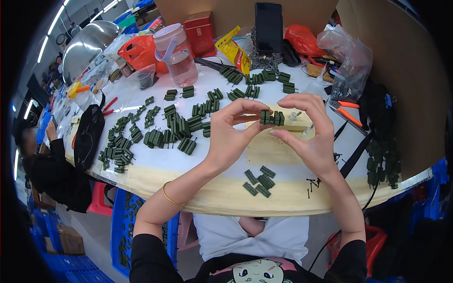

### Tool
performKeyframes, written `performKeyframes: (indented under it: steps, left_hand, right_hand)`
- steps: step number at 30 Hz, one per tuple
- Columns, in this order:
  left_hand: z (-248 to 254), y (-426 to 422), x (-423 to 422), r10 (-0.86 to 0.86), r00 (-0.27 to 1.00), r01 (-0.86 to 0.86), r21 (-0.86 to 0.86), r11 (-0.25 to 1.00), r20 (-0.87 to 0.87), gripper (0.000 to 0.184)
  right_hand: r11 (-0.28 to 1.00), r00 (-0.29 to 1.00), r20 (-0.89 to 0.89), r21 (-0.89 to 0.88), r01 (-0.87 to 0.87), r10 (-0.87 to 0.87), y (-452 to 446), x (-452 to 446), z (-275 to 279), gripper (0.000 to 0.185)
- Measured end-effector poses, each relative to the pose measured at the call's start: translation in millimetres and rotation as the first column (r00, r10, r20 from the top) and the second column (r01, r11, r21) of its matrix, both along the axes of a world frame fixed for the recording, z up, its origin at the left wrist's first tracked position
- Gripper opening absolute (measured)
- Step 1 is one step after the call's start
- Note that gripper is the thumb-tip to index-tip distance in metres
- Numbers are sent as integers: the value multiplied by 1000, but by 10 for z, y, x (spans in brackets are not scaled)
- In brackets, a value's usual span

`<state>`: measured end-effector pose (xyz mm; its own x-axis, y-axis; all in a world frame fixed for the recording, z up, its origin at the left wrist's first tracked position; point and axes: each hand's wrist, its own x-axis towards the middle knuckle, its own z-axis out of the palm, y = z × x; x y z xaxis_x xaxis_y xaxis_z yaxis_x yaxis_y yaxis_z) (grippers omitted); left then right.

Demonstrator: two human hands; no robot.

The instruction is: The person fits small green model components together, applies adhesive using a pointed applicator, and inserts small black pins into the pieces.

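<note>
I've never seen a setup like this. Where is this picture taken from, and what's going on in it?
There's no robot here: these are a person's own bare hands, seen by a camera worn on their head, looking forward and down. The left hand pinches a small dark green ribbed piece between thumb and finger. The right hand curves close beside it, fingers apart; whether it touches is hard to tell. On the white table lie many similar green pieces, with a pink-lidded jug and an upright phone towards the back.
</note>
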<state>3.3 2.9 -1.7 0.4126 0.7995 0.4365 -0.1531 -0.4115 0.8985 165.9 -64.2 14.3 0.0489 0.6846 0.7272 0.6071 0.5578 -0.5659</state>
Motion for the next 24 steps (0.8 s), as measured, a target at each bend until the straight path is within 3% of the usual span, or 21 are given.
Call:
performKeyframes:
  steps: [24]
  left_hand:
    - [-37, -33, -35, -23, 1000, 23, 77, 997, -2, 27]
  right_hand:
    - [994, 995, -4, 50, -100, 100, -10, 30, -25, 29]
